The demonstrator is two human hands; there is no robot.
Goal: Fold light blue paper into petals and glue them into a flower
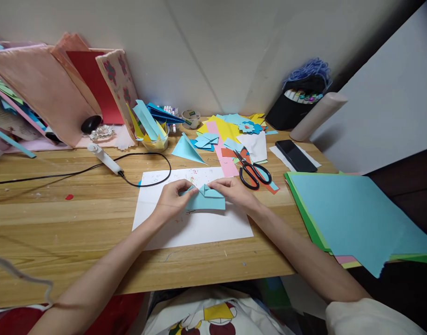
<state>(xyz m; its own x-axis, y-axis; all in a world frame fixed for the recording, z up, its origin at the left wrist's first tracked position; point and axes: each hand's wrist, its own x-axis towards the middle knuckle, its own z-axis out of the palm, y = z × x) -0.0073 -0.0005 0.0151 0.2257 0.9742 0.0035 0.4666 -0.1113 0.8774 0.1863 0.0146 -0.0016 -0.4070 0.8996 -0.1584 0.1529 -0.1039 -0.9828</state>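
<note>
Both hands are on the folded blue paper (209, 201), a flat, crisp-creased piece with small triangular flaps at its top edge. It lies on a smooth white sheet (195, 228) in the middle of the grained wooden tabletop (59, 218). The left hand (171, 199) has its grip closed on the paper's left corner, and the right hand (236, 190) pinches the top right flap, fingertips pressed flat. Black-handled scissors (254, 175) lie just beyond the right hand, among coloured scraps. A fanned stack of coloured sheets (353, 214), pale blue on top, overhangs the right edge.

Curled left hand (172, 199) just beside curled right hand (235, 190).
</note>
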